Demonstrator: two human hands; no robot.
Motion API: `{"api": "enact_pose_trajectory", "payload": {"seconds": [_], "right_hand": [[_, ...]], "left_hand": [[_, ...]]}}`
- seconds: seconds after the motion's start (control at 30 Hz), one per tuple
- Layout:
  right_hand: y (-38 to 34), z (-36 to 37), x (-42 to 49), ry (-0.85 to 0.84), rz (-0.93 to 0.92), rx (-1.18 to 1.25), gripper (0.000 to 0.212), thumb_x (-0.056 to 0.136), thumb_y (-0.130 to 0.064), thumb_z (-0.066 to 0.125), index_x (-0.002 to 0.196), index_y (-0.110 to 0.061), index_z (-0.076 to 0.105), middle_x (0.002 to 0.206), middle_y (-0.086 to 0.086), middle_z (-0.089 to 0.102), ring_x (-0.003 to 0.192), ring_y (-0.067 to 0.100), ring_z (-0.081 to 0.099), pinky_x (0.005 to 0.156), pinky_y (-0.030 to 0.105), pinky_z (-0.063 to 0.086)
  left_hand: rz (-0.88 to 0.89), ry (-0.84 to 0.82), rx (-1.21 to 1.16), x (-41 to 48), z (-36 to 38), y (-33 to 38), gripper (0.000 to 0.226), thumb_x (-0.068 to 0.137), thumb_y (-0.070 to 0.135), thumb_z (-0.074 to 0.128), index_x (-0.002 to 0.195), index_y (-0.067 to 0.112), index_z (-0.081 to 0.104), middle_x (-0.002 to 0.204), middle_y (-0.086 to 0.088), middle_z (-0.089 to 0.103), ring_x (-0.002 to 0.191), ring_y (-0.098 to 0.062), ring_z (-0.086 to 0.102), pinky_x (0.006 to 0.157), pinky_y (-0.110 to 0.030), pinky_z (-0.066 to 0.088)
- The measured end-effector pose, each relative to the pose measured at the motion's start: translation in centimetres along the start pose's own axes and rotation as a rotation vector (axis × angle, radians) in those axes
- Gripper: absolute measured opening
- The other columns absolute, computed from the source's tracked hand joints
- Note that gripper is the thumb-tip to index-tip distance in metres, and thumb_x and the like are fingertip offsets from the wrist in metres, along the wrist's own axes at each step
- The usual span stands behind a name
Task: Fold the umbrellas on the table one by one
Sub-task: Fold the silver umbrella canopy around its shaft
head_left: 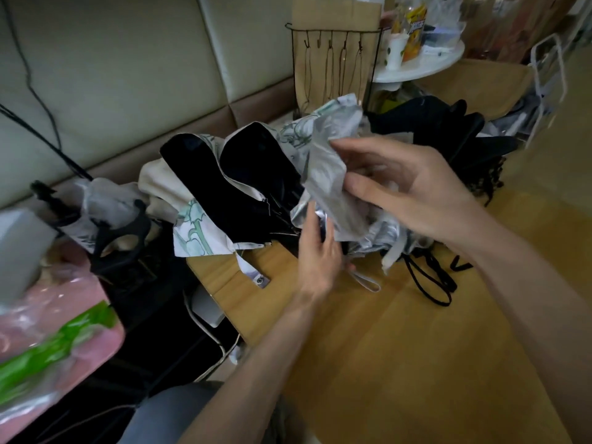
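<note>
Gripping a low fold of the silver umbrella (pixel 326 174) with the curled fingers (pixel 309 225) of the left hand (pixel 317 254). Touching its upper panel with the loosely spread fingers (pixel 358 145) of the right hand (pixel 416 193). Just left of the fingers, a floral umbrella (pixel 192 232); beyond the right fingers, a black umbrella (pixel 448 129). Underneath, the wooden table (pixel 384 347).

Left hand (pixel 317 251) grips, fingers curled; right hand (pixel 416 193) splayed.
</note>
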State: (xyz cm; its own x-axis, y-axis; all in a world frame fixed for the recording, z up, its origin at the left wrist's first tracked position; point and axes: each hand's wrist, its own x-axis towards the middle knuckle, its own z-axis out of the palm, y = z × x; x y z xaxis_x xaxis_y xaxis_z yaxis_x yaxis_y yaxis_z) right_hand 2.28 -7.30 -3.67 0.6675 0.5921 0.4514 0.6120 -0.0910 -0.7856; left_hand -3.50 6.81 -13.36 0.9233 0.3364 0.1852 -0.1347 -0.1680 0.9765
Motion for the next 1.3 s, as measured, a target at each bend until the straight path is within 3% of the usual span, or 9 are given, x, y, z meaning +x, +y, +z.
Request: {"api": "enact_pose_trajectory", "payload": {"seconds": [0.1, 0.3, 0.43, 0.6, 0.87, 1.0, 1.1, 1.23, 1.3], "right_hand": [[1.2, 0.5, 0.7, 0.086, -0.004, -0.289, 0.041, 0.092, -0.055, 0.070, 0.130, -0.042, 0.065, 0.131, -0.013, 0.064, 0.127, 0.011, 0.055, 0.109, 0.039, 0.046], [3.2, 1.8, 2.2, 0.320, 0.121, -0.769, 0.033, 0.080, -0.064, 0.077, 0.099, -0.037, 0.080, 0.116, -0.002, 0.057, 0.122, 0.031, 0.044, 0.097, 0.043, 0.030], [3.8, 2.0, 3.5, 0.316, 0.231, -0.946, 0.017, 0.082, -0.050, 0.082, 0.088, -0.035, 0.077, 0.117, 0.000, 0.057, 0.122, 0.032, 0.043, 0.098, 0.045, 0.028], [3.7, -0.6, 3.2, 0.209, 0.190, -0.335, 0.020, 0.096, -0.031, 0.074, 0.114, -0.024, 0.082, 0.115, -0.011, 0.068, 0.124, 0.012, 0.056, 0.110, 0.039, 0.045], [2.6, -1.3, -2.9, 0.454, 0.271, -0.304, 0.046, 0.092, -0.055, 0.075, 0.125, -0.030, 0.055, 0.109, -0.002, 0.056, 0.093, 0.006, 0.057, 0.076, 0.011, 0.045], [1.3, 0.1, -3.1, 0.583, 0.171, -0.351, 0.079, 0.083, -0.062, 0.077, 0.140, -0.021, 0.043, 0.133, 0.000, 0.044, 0.125, 0.016, 0.045, 0.105, 0.028, 0.043], [-0.9, 0.6, -2.3, 0.511, 0.247, -0.170, 0.082, 0.080, -0.070, 0.078, 0.140, -0.031, 0.039, 0.136, -0.006, 0.046, 0.125, 0.007, 0.052, 0.102, 0.020, 0.048], [-2.2, 2.2, -1.0, 0.261, 0.491, 0.251, 0.095, 0.077, -0.061, 0.082, 0.152, -0.037, 0.030, 0.135, -0.021, 0.060, 0.110, -0.009, 0.065, 0.090, 0.007, 0.053], [-1.5, 3.2, -0.5, 0.276, 0.557, 0.344, 0.088, 0.080, -0.050, 0.086, 0.150, -0.037, 0.034, 0.129, -0.019, 0.067, 0.104, -0.002, 0.072, 0.088, 0.019, 0.061]], "left_hand": [[0.037, 0.014, 0.055, -0.7, 0.2, -0.2, 0.037, 0.115, 0.021, 0.033, 0.150, 0.027, 0.045, 0.147, 0.010, 0.054, 0.133, 0.014, 0.048, 0.113, -0.014, 0.036], [-0.028, 0.073, 0.100, -2.0, 0.8, -0.8, 0.062, 0.108, 0.064, 0.018, 0.141, 0.026, 0.053, 0.124, 0.013, 0.060, 0.124, -0.017, 0.050, 0.117, -0.039, 0.034], [0.050, 0.122, -0.027, -2.2, 1.6, 1.0, 0.057, 0.103, 0.071, 0.031, 0.083, 0.021, 0.047, 0.062, 0.014, 0.049, 0.059, -0.004, 0.048, 0.065, -0.018, 0.041], [0.052, 0.273, -0.084, -1.3, 1.9, 1.0, 0.013, 0.109, 0.018, 0.055, 0.109, 0.011, 0.066, 0.072, 0.033, 0.068, 0.072, 0.013, 0.065, 0.064, -0.008, 0.045], [0.037, 0.452, -0.180, -0.6, 0.8, 1.1, 0.031, 0.110, 0.011, 0.051, 0.080, 0.013, 0.058, 0.054, 0.013, 0.052, 0.054, 0.001, 0.046, 0.056, -0.018, 0.039], [0.130, 0.545, -0.202, -0.7, -0.3, 3.1, 0.030, 0.110, 0.008, 0.049, 0.081, 0.010, 0.055, 0.055, 0.013, 0.045, 0.050, 0.002, 0.041, 0.050, -0.014, 0.034], [0.182, 0.575, -0.266, -0.6, -1.3, 4.8, 0.039, 0.111, 0.019, 0.051, 0.074, 0.009, 0.042, 0.049, 0.013, 0.036, 0.042, -0.001, 0.033, 0.041, -0.017, 0.028], [0.216, 0.565, -0.250, -0.4, -1.9, 4.9, 0.021, 0.111, 0.013, 0.049, 0.109, 0.001, 0.066, 0.092, 0.015, 0.075, 0.089, -0.004, 0.069, 0.082, -0.031, 0.058], [0.145, 0.503, -0.251, -0.8, -1.4, 4.3, 0.033, 0.109, 0.017, 0.051, 0.139, 0.008, 0.060, 0.129, 0.004, 0.073, 0.123, -0.014, 0.066, 0.109, -0.043, 0.053]]}}
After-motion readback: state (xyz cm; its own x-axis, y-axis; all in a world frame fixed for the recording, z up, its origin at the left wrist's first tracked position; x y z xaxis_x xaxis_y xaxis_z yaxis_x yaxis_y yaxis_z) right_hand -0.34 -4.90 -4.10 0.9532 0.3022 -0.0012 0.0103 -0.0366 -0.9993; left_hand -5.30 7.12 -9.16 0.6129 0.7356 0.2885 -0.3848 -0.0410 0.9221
